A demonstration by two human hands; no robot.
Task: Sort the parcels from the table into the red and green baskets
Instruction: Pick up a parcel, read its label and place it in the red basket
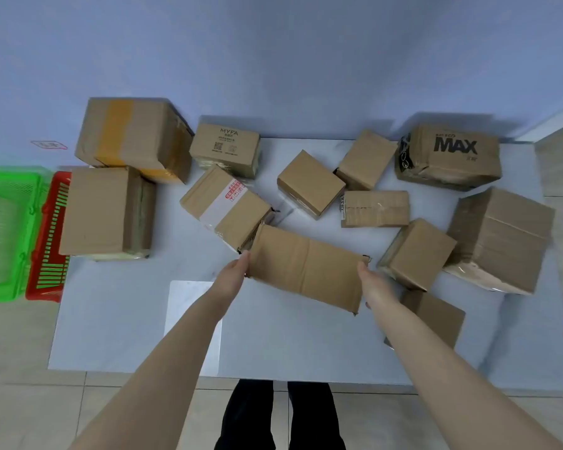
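Observation:
A long flat cardboard parcel (306, 266) lies across the middle of the white table (127, 319). My left hand (233, 276) grips its left end and my right hand (372, 280) grips its right end. Several other brown parcels are spread over the table, among them a MYFA box (225, 146), a taped box (223, 207) touching the long parcel's far left corner, and a MAX box (449, 155). The red basket (51, 241) and green basket (5, 232) stand on the floor left of the table.
Two large boxes (104, 211) (134, 136) crowd the table's left edge beside the red basket. A big box (498, 238) and smaller ones (416, 253) sit at the right. A white sheet (186, 303) lies near the front edge. A wall runs behind the table.

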